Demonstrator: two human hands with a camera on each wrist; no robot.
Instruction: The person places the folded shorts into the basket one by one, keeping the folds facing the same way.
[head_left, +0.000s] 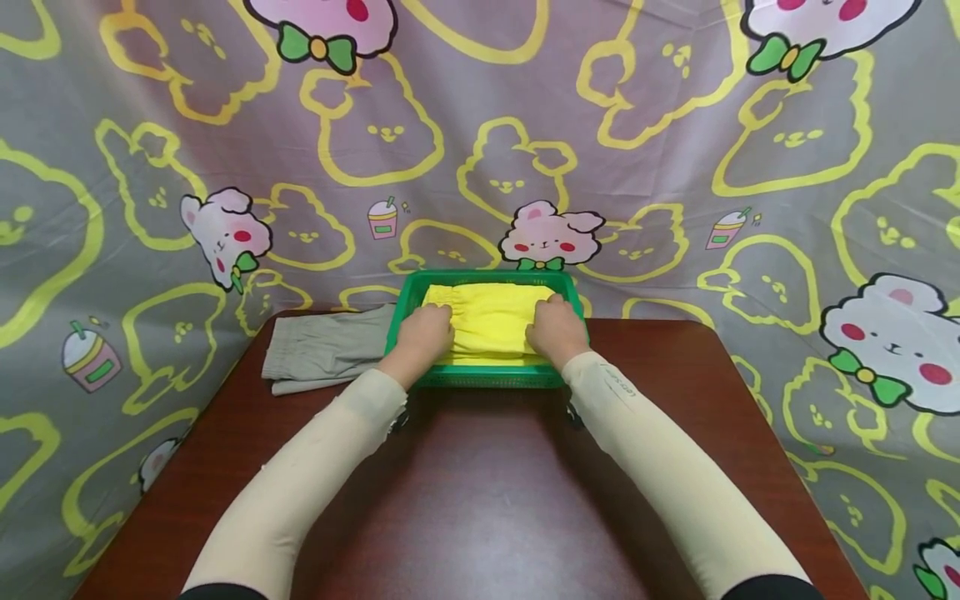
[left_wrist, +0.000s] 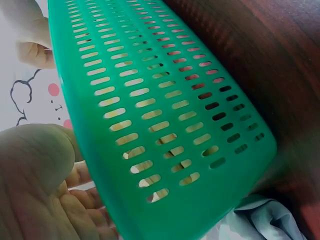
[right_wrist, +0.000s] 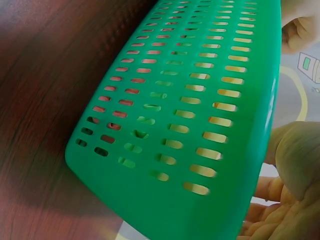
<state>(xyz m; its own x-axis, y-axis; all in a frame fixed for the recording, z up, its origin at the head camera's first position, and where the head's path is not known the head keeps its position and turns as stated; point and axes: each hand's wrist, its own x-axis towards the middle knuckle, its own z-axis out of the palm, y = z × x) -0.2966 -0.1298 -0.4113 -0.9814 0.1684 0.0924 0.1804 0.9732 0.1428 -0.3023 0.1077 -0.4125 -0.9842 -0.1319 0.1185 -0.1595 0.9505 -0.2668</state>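
A folded yellow garment with a gathered elastic band, like a pair of pants (head_left: 491, 321), lies in a green plastic basket (head_left: 487, 377). My left hand (head_left: 426, 333) reaches over the basket's left side and holds the garment's left edge with curled fingers. At the opposite edge, my right hand (head_left: 557, 330) grips the yellow fabric the same way. Both wrist views look at the basket's slotted front wall (left_wrist: 150, 110), with pale yellow showing through the slots. There the fingertips are partly hidden behind the rim.
Grey folded pants (head_left: 322, 346) lie left of the basket, close against it. The basket stands near the back of a dark red-brown wooden table (head_left: 495, 500). A patterned cloth (head_left: 660, 150) with cartoon animals hangs behind the table.
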